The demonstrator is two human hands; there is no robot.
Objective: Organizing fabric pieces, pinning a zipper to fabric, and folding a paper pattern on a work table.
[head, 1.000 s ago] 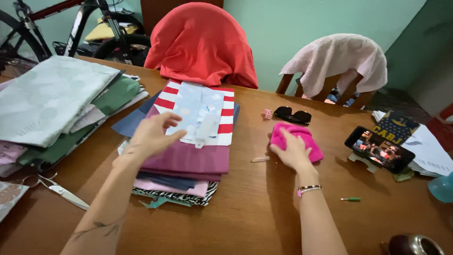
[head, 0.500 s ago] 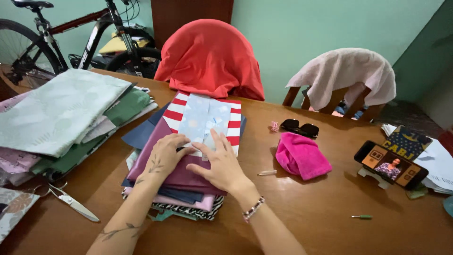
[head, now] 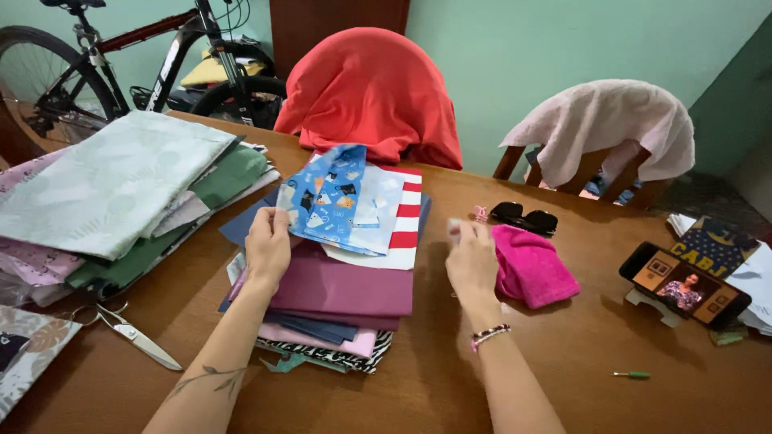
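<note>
The left hand (head: 268, 245) now pinches the blue cloth (head: 331, 197), lifted and folded back; the right hand (head: 473, 261) has moved off the pile, fingers loosely apart.

Light even and fairly bright, diffuse, no hard glare. My right hand (head: 473, 261) and forearm throw a soft shadow on the desk (head: 595, 354) just left of the arm; the fabric stack (head: 338, 297) shades the wood beneath its near edge. Focus crisp at the stack. Bicycle (head: 104, 64) beyond it bows with wide-angle distortion. My right fingertips slightly motion-blurred.
</note>
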